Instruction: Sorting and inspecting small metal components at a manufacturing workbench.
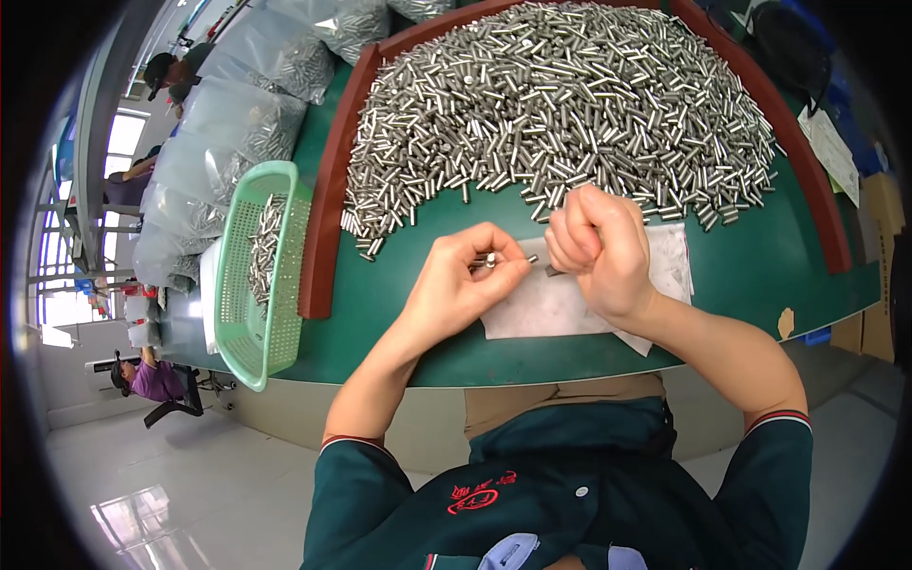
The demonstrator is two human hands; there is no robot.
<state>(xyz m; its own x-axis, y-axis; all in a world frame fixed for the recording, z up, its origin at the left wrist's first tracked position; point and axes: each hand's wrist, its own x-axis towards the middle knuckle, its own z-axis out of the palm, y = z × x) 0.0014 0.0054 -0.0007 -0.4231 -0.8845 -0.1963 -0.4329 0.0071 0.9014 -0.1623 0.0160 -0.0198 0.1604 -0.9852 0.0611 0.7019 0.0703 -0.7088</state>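
Note:
My left hand [445, 293] is curled around a few short metal pins [489, 259], with one pin [532, 258] poking out past the thumb and index fingertips. Close by on the right, my right hand [608, 249] is closed in a fist. A small dark piece [553, 271] shows below its curled fingers; what else it holds is hidden. Both hands hover over a smudged white sheet [518, 318] on the green table. Just beyond them spreads a large heap of the same silvery pins [560, 104].
Red-brown wooden rails [328, 256] border the heap. A green plastic basket [290, 323] with pins inside stands left of the rail. Clear bags of pins [218, 128] line the far left. Cardboard boxes [883, 256] stand at right. Other people [157, 380] are off to the left.

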